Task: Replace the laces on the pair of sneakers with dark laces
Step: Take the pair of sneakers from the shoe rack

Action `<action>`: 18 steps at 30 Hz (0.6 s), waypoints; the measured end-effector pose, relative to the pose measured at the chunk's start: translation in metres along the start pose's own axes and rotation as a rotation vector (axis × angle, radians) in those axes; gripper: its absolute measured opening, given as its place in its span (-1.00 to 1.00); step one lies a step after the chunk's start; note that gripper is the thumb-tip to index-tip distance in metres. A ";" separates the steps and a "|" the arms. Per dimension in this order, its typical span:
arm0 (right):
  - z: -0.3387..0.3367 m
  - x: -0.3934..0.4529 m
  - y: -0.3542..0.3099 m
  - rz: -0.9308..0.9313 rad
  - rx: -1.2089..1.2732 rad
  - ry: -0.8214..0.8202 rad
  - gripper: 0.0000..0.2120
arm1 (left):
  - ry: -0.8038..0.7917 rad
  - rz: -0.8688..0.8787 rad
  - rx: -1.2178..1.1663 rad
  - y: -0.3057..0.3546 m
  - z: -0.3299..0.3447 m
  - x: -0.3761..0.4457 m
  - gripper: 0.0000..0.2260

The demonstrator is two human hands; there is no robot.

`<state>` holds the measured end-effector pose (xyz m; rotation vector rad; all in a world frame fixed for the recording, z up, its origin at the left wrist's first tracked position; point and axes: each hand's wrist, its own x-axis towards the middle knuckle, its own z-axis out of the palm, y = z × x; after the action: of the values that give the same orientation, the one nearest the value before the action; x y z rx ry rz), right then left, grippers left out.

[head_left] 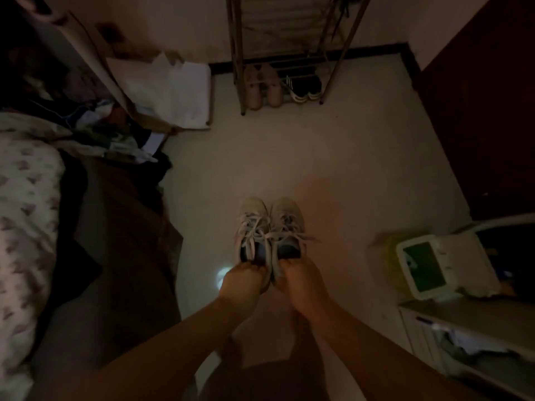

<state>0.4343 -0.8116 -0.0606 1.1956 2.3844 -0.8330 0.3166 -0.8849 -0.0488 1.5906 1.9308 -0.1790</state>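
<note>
A pair of pale sneakers held side by side above the floor, dim room, head view.

The left sneaker (252,227) and right sneaker (287,224) touch along their inner sides, toes pointing away, light laces (270,235) still threaded and loosely tangled. The left hand (241,280) grasps the heel of the left sneaker; the right hand (302,280) grasps the heel of the right. Beyond, on the pale floor (347,157), stands a shoe rack (282,53) holding more shoes; a bed (26,198) lies at left.

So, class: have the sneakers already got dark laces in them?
No: both sneakers, held by the hands, show pale laces.
</note>
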 end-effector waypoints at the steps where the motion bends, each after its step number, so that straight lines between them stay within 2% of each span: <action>1: 0.012 -0.005 0.001 0.017 0.011 -0.020 -0.65 | -0.018 -0.007 -0.010 0.002 0.013 -0.006 -0.78; 6: 0.061 -0.034 0.021 0.058 -0.007 -0.084 -0.65 | -0.058 -0.056 -0.105 0.017 0.087 -0.019 -0.76; 9: 0.080 -0.047 0.049 -0.027 0.053 -0.020 -0.79 | -0.060 -0.117 -0.173 0.033 0.126 -0.017 -0.77; 11: 0.093 -0.047 0.072 -0.079 0.038 -0.004 -0.77 | -0.041 -0.137 -0.199 0.044 0.149 -0.009 -0.80; 14: 0.122 -0.029 0.105 -0.116 0.022 -0.027 -0.70 | 0.070 -0.096 -0.242 0.058 0.181 0.008 -0.90; 16: 0.145 -0.014 0.122 -0.131 -0.075 -0.020 -0.69 | 0.101 -0.086 -0.247 0.062 0.206 0.023 -0.71; 18: 0.177 0.005 0.144 -0.152 -0.070 0.013 -0.67 | 0.136 -0.117 -0.302 0.059 0.238 0.043 -0.65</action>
<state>0.5562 -0.8536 -0.2491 1.0057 2.5179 -0.7829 0.4568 -0.9464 -0.2449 1.3210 2.0437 0.1710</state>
